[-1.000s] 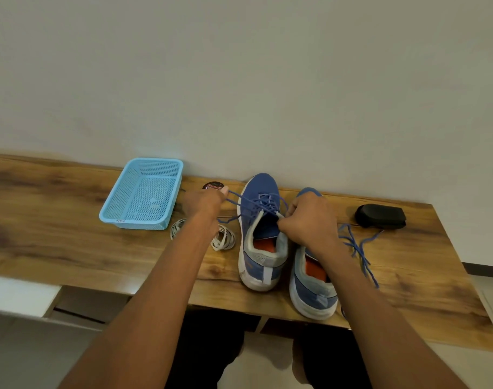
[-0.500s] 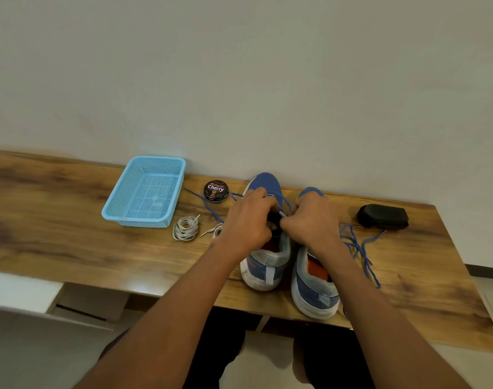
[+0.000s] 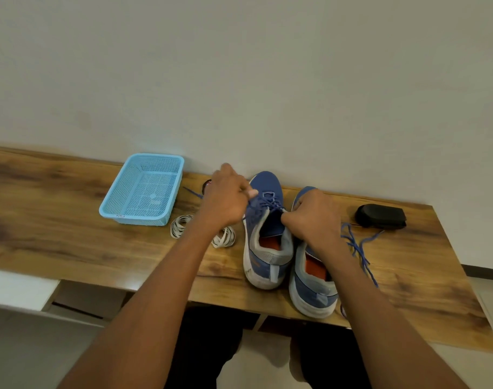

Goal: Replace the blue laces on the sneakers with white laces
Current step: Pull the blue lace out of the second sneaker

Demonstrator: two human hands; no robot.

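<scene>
Two blue sneakers stand side by side on the wooden table, heels toward me. The left sneaker (image 3: 263, 242) still carries a blue lace (image 3: 265, 203) through its front eyelets. My left hand (image 3: 225, 197) pinches that lace at the shoe's left side, near the toe. My right hand (image 3: 314, 217) grips the lace at the tongue's right edge and hides the front of the right sneaker (image 3: 309, 282). A loose blue lace (image 3: 357, 248) trails on the table to the right. Two coils of white laces (image 3: 180, 226) lie left of the shoes, partly behind my left forearm.
A light blue mesh basket (image 3: 144, 189) sits at the back left, against the wall. A small polish tin (image 3: 207, 184) peeks out behind my left hand. A black pouch (image 3: 381, 216) lies at the back right. The table's front edge runs just behind the sneakers' heels.
My left hand has moved from the tongue up and left toward the toe, drawing the blue lace with it. It now covers most of the polish tin. My right hand stays at the tongue.
</scene>
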